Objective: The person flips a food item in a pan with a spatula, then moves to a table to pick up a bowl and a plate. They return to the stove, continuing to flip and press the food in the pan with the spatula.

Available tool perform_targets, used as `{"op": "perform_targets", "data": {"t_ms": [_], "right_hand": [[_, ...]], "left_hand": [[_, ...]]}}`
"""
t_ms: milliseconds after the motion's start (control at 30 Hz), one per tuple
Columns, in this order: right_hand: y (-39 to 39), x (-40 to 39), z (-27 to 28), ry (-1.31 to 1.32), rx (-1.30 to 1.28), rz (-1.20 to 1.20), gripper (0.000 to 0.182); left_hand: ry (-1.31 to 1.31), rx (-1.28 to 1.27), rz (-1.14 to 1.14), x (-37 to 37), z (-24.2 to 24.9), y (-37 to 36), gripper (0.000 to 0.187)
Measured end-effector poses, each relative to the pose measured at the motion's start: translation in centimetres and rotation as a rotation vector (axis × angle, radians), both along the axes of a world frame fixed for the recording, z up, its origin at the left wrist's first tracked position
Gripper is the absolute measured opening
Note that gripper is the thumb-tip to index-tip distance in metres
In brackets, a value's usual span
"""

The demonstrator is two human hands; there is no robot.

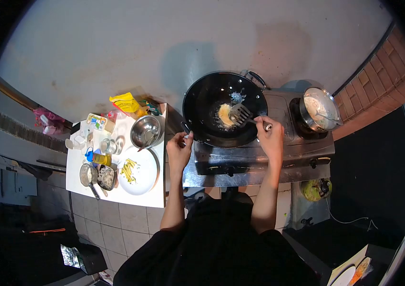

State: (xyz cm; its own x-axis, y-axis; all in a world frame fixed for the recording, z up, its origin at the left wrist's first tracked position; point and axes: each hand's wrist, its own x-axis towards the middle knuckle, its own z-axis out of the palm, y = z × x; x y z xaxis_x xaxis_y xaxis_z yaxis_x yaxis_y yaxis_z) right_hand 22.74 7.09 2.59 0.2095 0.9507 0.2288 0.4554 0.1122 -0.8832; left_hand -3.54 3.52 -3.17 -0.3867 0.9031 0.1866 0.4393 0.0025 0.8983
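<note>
A black wok (202, 102) sits on the stove's left burner. Inside it lies a yellowish piece of food (225, 115), with white foamy bits around it. My right hand (271, 139) is closed around the handle of a slotted spatula (242, 113), whose head is beside the food. At the wok's near-left side, the fingers of my left hand (180, 150) are closed on the wok handle (185, 127). Something small and whitish shows at those fingertips, too small to name.
On the stove's (274, 107) right burner stands a steel pan (313, 125) with pale contents and a utensil. The white table (81, 183) at left holds a plate (147, 178) with yellow-green strips, a steel bowl (145, 131), an oil bottle (101, 158) and a yellow packet (125, 104).
</note>
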Motion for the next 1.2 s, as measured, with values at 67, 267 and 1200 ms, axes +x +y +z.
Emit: {"op": "perform_targets", "data": {"t_ms": [67,267,1200], "right_hand": [[-0.4,0.1,1.1,-0.045,-0.029,0.045,0.016],[-0.7,0.0,1.4,-0.077,0.031,0.176,0.014],[-0.9,-0.7,1.6,-0.054,-0.127,0.402,0.015]], "left_hand": [[-0.001,-0.013,0.001,-0.1,-0.1,0.0,0.03],[-0.003,0.008,-0.009,-0.1,-0.2,0.0,0.029],[-0.032,0.0,-0.01,0.0,-0.3,-0.2,0.03]]}}
